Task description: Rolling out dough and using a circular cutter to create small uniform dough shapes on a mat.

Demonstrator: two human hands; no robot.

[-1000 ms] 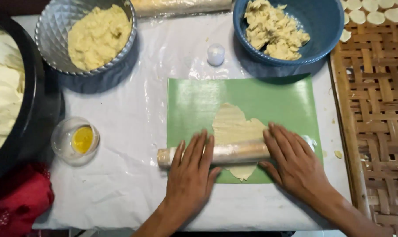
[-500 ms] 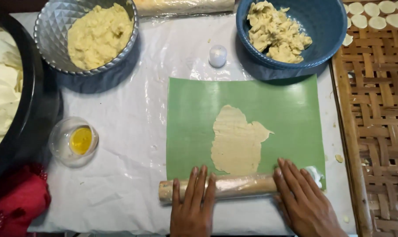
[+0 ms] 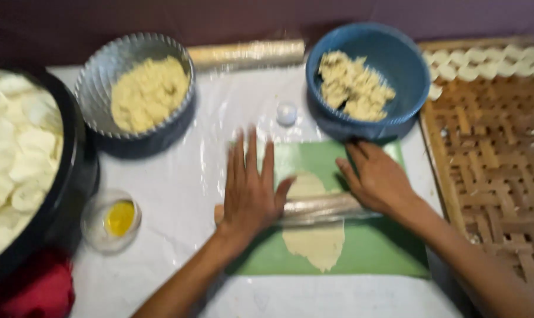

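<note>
Head view, a bit blurred, and I look straight down on my work surface, a white plastic sheet (image 3: 178,194). My left hand (image 3: 250,191) lies flat with fingers spread on the left end of a plastic-wrapped rolling pin (image 3: 320,209); my right hand (image 3: 377,176) presses flat on its right end. Neither hand grips it; both are open, palms down. The pin lies crosswise over a thin sheet of pale dough (image 3: 314,232), which sits in the middle of a green mat (image 3: 379,247); dough shows above and below the pin.

At the top left, a grey metal bowl (image 3: 102,76) holds yellowish crumbly dough (image 3: 146,94). At the top right, just above the mat, a blue bowl (image 3: 396,59) holds lumps of the same pale dough (image 3: 352,85). A big black basin (image 3: 72,176) at the left edge is full of thin white rounds (image 3: 16,153). Beside it, a small clear glass dish (image 3: 96,221) holds something yellow (image 3: 119,218). A small white cap-like thing (image 3: 287,113) lies between the bowls. On the right, a woven bamboo tray (image 3: 490,165) carries a row of pale rounds (image 3: 485,62) along its top.
</note>
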